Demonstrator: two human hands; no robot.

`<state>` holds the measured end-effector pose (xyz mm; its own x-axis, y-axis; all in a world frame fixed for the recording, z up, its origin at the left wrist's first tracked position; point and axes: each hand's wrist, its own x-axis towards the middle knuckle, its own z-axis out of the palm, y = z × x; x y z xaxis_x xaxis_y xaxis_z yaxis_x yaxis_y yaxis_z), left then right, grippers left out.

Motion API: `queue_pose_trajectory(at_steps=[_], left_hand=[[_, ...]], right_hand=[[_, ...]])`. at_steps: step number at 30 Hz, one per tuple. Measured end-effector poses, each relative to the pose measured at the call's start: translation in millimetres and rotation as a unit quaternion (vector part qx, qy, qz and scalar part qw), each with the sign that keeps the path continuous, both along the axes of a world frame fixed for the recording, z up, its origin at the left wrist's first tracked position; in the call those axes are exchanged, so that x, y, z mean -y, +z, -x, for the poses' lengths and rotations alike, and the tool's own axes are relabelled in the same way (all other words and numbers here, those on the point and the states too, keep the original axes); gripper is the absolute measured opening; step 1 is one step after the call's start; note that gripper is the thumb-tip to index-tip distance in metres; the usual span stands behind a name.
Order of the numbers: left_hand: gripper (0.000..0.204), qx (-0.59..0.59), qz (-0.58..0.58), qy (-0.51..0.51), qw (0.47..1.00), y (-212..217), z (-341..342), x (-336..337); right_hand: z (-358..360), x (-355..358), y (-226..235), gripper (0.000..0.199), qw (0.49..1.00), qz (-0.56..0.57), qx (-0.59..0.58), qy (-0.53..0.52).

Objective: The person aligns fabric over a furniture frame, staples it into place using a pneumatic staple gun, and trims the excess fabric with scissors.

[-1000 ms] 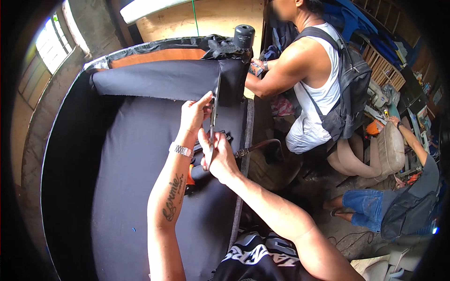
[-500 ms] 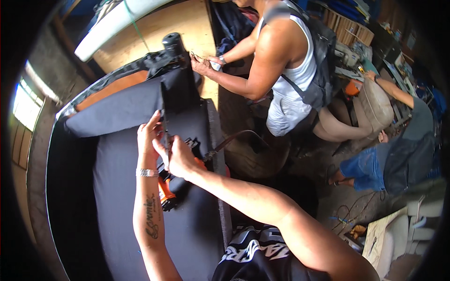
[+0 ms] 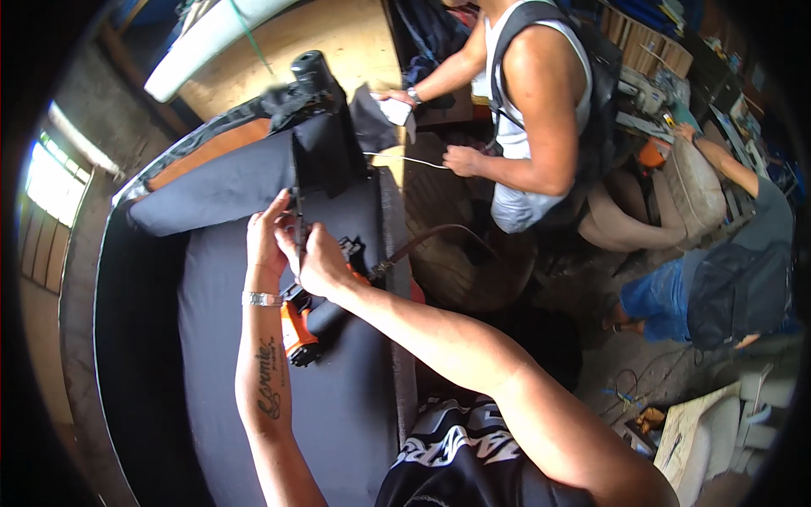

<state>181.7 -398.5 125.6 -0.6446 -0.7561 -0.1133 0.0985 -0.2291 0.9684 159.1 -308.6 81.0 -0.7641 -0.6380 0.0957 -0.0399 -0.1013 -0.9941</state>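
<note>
Close together over the black upholstered piece [image 3: 228,355], both my hands grip the edge of a black fabric flap [image 3: 221,188]. My left hand [image 3: 269,239] pinches this edge from the left, its fingers pointing up along the seam. On the right, my right hand [image 3: 323,264] closes on the lower end of the same edge, thumb and fingers together. An orange-and-black tool [image 3: 297,335] lies just below my hands, partly hidden by my right wrist. A brown hose [image 3: 431,232] runs rightward from near it.
Past the frame's far end, a co-worker [image 3: 541,93] holds a dark cloth piece [image 3: 372,122] and a pale cord [image 3: 410,158]. Black rolled material [image 3: 311,76] stands at the far corner. Another person [image 3: 735,270] is at right beside a beige seat [image 3: 697,194]. Cut boards [image 3: 688,427] lie lower right.
The co-worker has shifted right and drawn one hand back with a pale cord, the other now on dark cloth. My hands keep their hold on the fabric edge, nearly unmoved.
</note>
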Motion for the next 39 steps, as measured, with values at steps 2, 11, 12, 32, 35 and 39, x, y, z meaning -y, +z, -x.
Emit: queue_pose_trajectory(at_steps=[2, 11, 12, 32, 35, 39], left_hand=[[0.027, 0.018, -0.003, -0.022, 1.000, -8.5, -1.3, 11.6], [0.034, -0.007, -0.020, -0.024, 1.000, -12.8, -7.4, 15.7], [0.034, -0.009, -0.022, -0.028, 0.999, -12.4, -6.8, 15.4], [0.020, 0.047, 0.447, -0.013, 0.893, 150.2, 91.0, 65.0], [0.014, -0.028, 0.640, -0.219, 0.736, 137.9, 117.4, 199.3], [0.018, -0.084, 0.912, 0.067, 0.397, 118.3, 167.7, 151.8]], right_hand=[[0.1, 6.3, -13.3, 0.057, 0.990, -0.005, -0.112, -0.088], [-2.9, 0.0, -6.4, 0.054, 1.000, -0.010, 0.016, 0.017], [-2.8, -1.9, -5.0, 0.054, 0.999, -0.001, 0.027, 0.021], [-38.9, -107.7, -23.4, 0.033, 0.808, -0.267, -0.433, 0.299], [-61.9, -113.4, -26.5, 0.040, 0.809, -0.204, -0.407, 0.372], [-38.1, -131.8, -53.4, 0.054, 0.779, -0.110, -0.498, 0.364]])
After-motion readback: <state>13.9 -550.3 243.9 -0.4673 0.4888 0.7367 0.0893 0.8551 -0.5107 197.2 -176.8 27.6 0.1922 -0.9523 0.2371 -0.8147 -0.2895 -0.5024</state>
